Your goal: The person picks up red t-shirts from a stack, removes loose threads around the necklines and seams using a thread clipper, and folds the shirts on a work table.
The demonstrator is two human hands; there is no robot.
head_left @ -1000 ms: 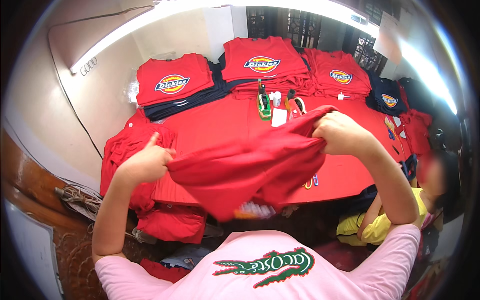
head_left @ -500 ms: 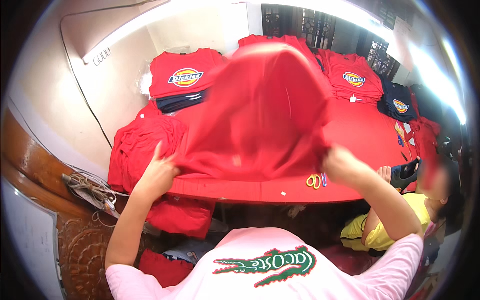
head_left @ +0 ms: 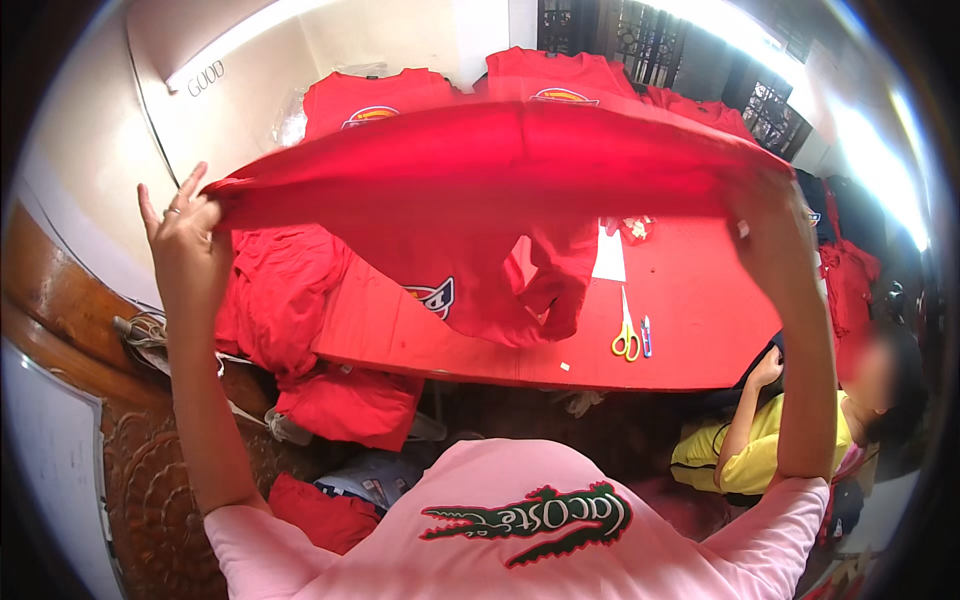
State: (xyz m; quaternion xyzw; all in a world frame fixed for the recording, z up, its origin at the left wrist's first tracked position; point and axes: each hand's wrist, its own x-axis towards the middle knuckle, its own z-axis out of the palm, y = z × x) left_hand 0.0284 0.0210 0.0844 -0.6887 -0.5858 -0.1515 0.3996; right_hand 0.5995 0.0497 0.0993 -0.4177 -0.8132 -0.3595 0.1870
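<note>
A red sleeveless shirt is stretched wide in the air above the red-covered table. Its hanging lower part shows part of a printed logo and openings between the folds. My left hand pinches one corner, with a couple of fingers pointing up. At the opposite corner my right hand is closed on the cloth, slightly blurred. Below the shirt lie yellow-handled scissors, with a small blue tool beside them and a white paper piece farther back.
Red shirts with round logos are stacked along the back. A loose red cloth heap covers the table's left end. At the right sits a person in a yellow top, near the table edge. A coiled cable hangs at the left.
Both my hands have risen and spread apart. The shirt, billowing before, is now pulled taut between them, and its logo and openings show underneath. More of the scissors and table is uncovered.
</note>
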